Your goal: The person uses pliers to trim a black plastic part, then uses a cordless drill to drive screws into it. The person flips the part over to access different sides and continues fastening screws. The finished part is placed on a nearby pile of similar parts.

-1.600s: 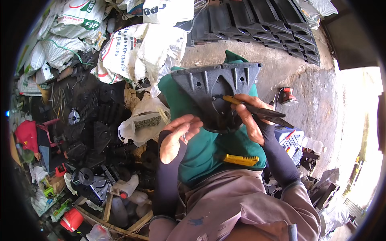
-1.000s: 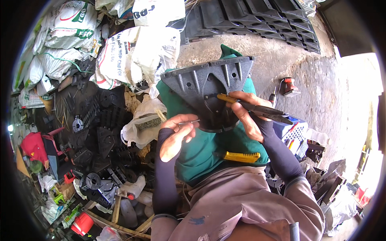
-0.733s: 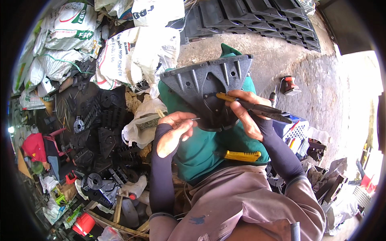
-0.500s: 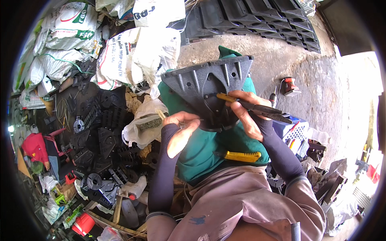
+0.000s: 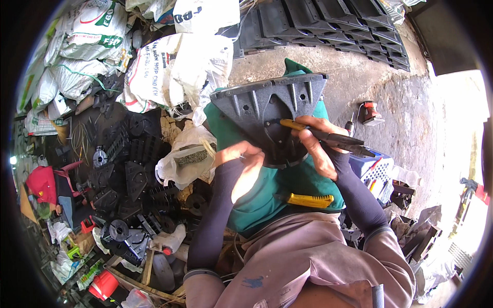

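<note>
On my lap, over green cloth (image 5: 257,192), rests a black ribbed plastic part (image 5: 267,105), wide at the far edge and narrow toward me. My right hand (image 5: 321,138) is closed around pliers (image 5: 341,140) with a yellow grip end and dark jaws, and the grip end lies over the part's middle. At the part's lower left edge is my left hand (image 5: 246,164), fingers pinched together; whatever they hold is hidden. A yellow utility knife (image 5: 308,200) lies on my lap just below the part.
White sacks (image 5: 159,72) stand at far left, with an open white bag (image 5: 187,159) beside my left forearm. Black parts (image 5: 133,182) cover the left floor. Stacked black trays (image 5: 328,31) lie far off. A red power tool (image 5: 371,113) and blue basket (image 5: 372,164) sit at right.
My left hand has moved slightly right and its fingers have drawn in at the part's edge. My right hand and the pliers have hardly moved.
</note>
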The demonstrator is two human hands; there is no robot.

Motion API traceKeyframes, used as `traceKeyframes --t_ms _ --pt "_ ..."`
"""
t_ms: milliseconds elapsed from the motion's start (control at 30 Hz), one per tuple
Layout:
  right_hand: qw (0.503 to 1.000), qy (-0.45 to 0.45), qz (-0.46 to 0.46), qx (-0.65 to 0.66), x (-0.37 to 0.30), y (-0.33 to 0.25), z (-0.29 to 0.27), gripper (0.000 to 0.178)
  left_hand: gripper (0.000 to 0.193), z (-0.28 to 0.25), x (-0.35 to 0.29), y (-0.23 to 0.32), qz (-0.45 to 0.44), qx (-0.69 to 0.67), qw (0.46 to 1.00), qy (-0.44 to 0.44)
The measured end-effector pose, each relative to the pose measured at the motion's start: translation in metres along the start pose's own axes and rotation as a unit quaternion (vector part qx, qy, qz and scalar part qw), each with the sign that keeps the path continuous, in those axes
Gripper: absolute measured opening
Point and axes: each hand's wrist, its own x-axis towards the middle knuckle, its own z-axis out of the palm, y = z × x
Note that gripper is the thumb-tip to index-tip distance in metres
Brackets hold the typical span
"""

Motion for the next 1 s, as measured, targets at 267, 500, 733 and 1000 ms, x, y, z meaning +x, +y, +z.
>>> traceKeyframes --t_ms 267,500,733,1000 --pt "0.999 0.022 0.031 -0.016 -0.006 0.012 0.002 0.033 0.010 0.001 0.003 -0.005 0.019 0.025 0.999 -0.003" --pt "0.998 0.043 0.020 0.045 -0.006 0.025 0.005 0.031 0.008 0.005 0.004 -0.010 0.028 0.034 0.999 0.028" --pt "0.987 0.052 0.086 0.122 0.001 0.019 -0.002 0.031 0.026 -0.006 -0.001 -0.010 -0.005 0.030 0.999 -0.014" --pt "0.988 -0.040 -0.143 -0.031 -0.031 -0.022 0.007 0.029 0.061 -0.019 0.026 0.000 -0.088 -0.008 0.985 -0.150"
